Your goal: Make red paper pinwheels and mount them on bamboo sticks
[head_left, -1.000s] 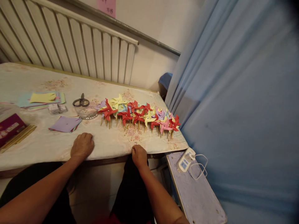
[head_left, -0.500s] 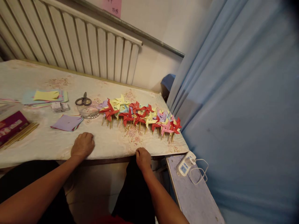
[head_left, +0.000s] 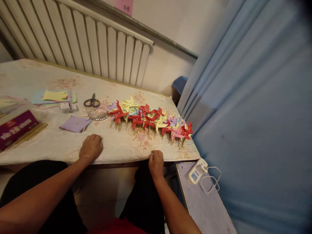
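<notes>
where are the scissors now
In the head view, the scissors lie left of centre on the table, beside the clear dish and left of the pinwheels.

pale radiator (head_left: 83, 40) along wall (head_left: 168, 68), blue curtain (head_left: 248, 107), floral-covered table (head_left: 122, 144)

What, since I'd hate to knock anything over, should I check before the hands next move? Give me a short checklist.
1. Left hand clear of the pinwheels: ok; it rests on the tablecloth, apart from them.
2. Right hand clear of the pinwheels: ok; it is at the tablecloth's front edge, below them in view.
3. Scissors with blades pointing away from the hands: ok.
4. Purple-topped paper stack squared up: not ok; its edges are fanned.
5. Pinwheels spaced apart: not ok; their heads overlap in view.
6. Both hands free of small items: cannot tell; they are curled, hiding the palms.
</notes>
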